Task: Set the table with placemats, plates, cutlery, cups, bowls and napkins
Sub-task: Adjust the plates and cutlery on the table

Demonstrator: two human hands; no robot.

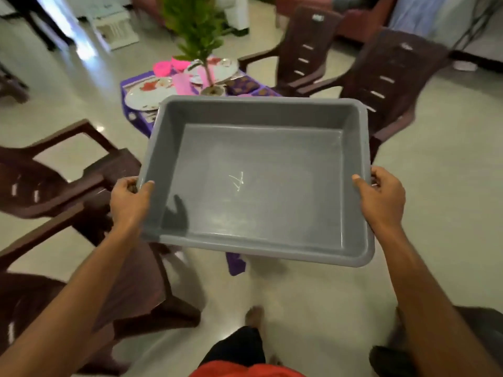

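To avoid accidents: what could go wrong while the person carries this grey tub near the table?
The grey tub, gripped by the left hand and right hand, hides the floor ahead; a foot may catch a brown chair. Its far edge might knock the plate or the potted plant.

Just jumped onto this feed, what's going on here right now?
A person is holding an empty grey tub off the floor with both hands. The left hand grips its left rim and the right hand grips its right rim. Ahead is a low purple table that already carries patterned plates, pink tableware and a potted plant. Brown plastic chairs stand around it.
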